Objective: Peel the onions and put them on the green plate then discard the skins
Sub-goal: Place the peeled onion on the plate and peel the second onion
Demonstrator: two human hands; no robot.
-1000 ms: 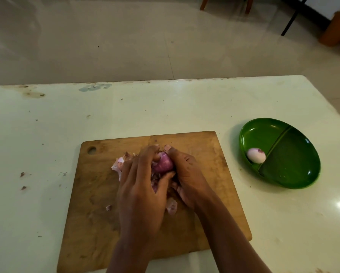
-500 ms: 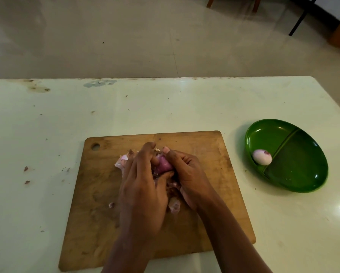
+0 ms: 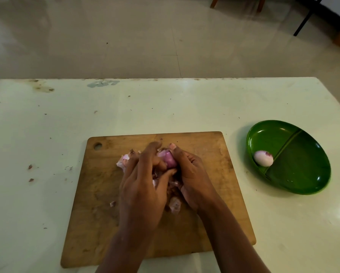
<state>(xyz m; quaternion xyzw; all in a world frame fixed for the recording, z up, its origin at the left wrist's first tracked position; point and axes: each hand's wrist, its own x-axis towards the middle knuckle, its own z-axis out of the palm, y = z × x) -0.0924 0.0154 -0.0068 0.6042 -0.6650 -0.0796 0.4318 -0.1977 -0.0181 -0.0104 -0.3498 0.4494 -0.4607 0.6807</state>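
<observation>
Board: wooden chopping board [image 3: 214, 194] lies flat on the pale bench [image 3: 165, 107], with a round hole at its far left corner.
Onion: purple onion [image 3: 168, 159], partly skinned, is held just above the middle of the board, between both hands.
Left hand: left hand [image 3: 141, 186] is over the centre of the board. Its fingers [image 3: 145, 156] are curled round the left side of the onion and the thumb is tucked beneath it.
Right hand: right hand [image 3: 190, 178] is just right of the board's centre. Its fingers are curled in and gripping the onion from the right, with the thumb tip pressed on top.
Skins: loose skins [image 3: 123, 160] are heaped on the board, showing left of the left hand and below both palms.
Plate: green plate [image 3: 303, 174] sits on the bench to the right of the board, apart from it. It has two compartments split by a ridge.
Peeled onion: one pale peeled onion [image 3: 263, 158] lies in the plate compartment nearer the board, against the ridge.
Scraps: small skin scraps [image 3: 30, 166] lie on the bench left of the board.
Bench surface: stains and chipped paint run along the edge beyond the board.
</observation>
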